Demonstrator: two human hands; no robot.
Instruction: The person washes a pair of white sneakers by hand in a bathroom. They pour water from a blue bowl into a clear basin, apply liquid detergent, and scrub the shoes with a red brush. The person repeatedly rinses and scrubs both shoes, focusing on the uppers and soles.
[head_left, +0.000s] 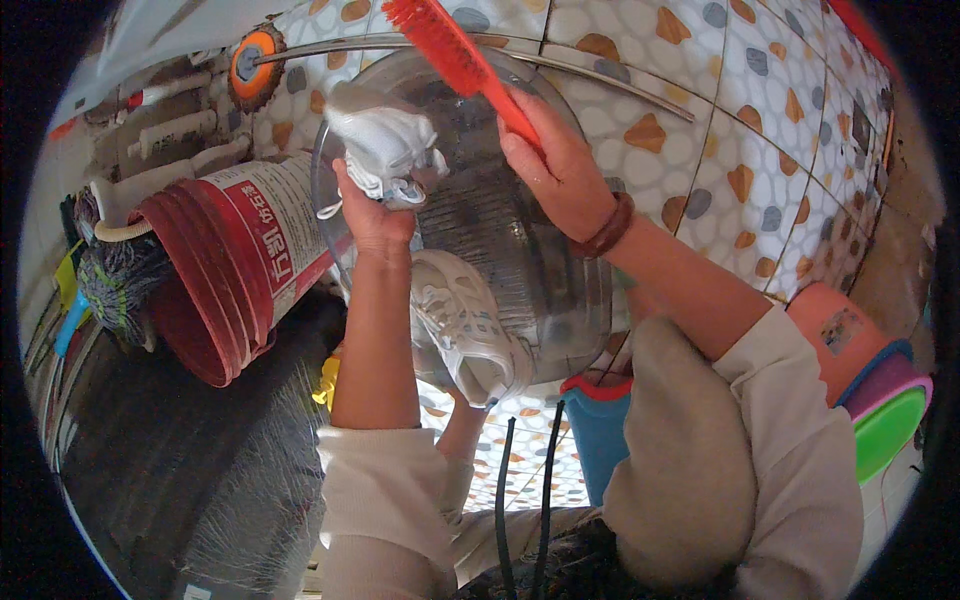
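Observation:
My left hand (371, 214) grips a white shoe (386, 146), partly blurred, over the left side of a see-through grey basin (592, 315). My right hand (559, 176) is closed around the handle of a red scrub brush (450, 52). Its red bristles point to the upper left, apart from the shoe. A second shoe, an off-white sneaker (469, 322) with laces, rests at the near side of the basin, between my forearms. Ridges like those of a washboard (480, 247) show in the basin; the water level is hard to make out.
Left stands a red bucket (217, 270) bearing writing, a grey mop head (120, 285) by its mouth. A metal pole (480, 41) with an orange round brush head (255, 66) lies beyond the basin on patterned tiles (675, 135). Colourful plastic tubs (855, 345) are at right, a blue plastic item (596, 435) nearer.

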